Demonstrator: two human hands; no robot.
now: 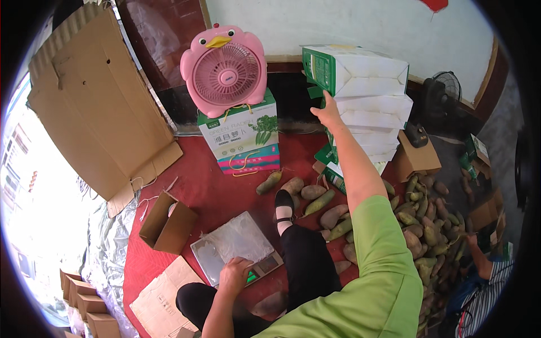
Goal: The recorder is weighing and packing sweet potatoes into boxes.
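Observation:
My right hand (328,110) reaches far forward to a stack of white and green cartons (369,79). Its thumb and forefinger are spread apart beside the green end of the top carton, and I see nothing held; whether it touches the carton I cannot tell. My left hand (234,277) is low over the near edge of a flat digital scale (211,262), its fingers curled in and holding nothing I can see. Clear plastic film (239,239) covers the scale's plate, and a green display (252,276) glows beside the hand.
A pink fan (225,73) stands on a green-and-white carton (242,132). Green radishes (321,203) and a large pile (425,225) lie right. An opened brown box (167,222) and flat cardboard (163,298) are left. A co-worker's arm (479,256) shows at far right.

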